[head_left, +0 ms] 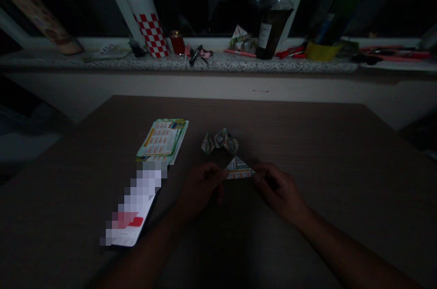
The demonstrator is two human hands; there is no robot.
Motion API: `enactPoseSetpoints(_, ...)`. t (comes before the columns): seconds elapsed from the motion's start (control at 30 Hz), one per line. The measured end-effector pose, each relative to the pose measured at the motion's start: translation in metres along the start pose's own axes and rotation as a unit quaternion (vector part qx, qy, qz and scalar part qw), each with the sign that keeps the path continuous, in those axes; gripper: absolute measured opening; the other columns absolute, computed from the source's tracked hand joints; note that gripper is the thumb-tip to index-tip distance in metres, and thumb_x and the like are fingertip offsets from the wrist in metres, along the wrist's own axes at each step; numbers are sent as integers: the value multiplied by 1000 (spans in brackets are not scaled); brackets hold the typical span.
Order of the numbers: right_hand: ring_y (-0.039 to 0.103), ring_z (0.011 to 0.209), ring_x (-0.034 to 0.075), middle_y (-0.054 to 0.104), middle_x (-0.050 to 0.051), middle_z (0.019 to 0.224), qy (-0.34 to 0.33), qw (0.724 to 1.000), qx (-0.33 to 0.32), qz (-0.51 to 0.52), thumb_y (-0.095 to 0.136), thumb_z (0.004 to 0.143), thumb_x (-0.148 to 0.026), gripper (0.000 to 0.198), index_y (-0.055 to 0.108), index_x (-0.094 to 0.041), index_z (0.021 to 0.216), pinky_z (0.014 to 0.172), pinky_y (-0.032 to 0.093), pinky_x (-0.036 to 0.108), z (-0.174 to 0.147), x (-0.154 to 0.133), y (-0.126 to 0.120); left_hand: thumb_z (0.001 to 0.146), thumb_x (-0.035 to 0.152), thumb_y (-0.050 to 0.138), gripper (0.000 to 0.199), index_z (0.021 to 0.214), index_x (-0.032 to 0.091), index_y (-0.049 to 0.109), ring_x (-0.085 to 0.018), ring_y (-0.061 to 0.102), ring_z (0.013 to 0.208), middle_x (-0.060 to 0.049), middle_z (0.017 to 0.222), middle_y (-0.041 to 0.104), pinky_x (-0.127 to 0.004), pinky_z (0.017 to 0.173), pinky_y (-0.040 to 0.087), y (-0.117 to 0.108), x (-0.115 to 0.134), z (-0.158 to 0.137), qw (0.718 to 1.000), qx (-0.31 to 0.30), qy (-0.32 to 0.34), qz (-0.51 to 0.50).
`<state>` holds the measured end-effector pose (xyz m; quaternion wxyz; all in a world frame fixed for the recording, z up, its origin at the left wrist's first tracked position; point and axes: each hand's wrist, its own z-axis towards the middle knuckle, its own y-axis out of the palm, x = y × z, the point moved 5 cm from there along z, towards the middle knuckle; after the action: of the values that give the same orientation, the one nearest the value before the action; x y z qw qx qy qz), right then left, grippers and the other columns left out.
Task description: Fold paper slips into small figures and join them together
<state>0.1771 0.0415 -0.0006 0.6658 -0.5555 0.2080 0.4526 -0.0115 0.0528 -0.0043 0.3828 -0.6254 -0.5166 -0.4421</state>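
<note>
A folded paper triangle [240, 169], printed with rows of small orange and green marks, is held just above the dark table by both hands. My left hand [204, 185] pinches its left corner between thumb and fingers. At the opposite corner, my right hand [278, 187] has thumb and forefinger closed on the paper. Just beyond the triangle lie several small folded paper pieces [224, 139] with similar print, bunched together. To the left of my left hand rests a stack of printed cards [162, 139], with a lit phone [128, 236] in front of it, partly pixelated.
Behind the wooden table [300, 129] runs a speckled stone sill [218, 65]. It bears a white and red checkered bottle [150, 25], a small red jar [177, 43], a dark cup [271, 34], a green bottle [341, 7] and red pens. The room is dim.
</note>
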Motion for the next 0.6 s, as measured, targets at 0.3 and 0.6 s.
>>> enactPoseSetpoints(0.3,60,67,15,62,2,74,-15,1000,15,-14,60,83,-28,16,62,-19,97,64,48,26,0,1,1,76,42,62,30,66,16,50,-7,46,35,6,46,53,-18,37,34,1,-4,2,999,-4,-15,-44)
enactPoseSetpoints(0.6,58,62,14,61,2,69,12,1000,20,-7,58,85,-30,16,64,-18,93,59,46,25,1,5,2,76,39,63,27,89,16,58,-13,60,64,-2,75,64,-23,56,46,-6,5,-2,992,74,88,57)
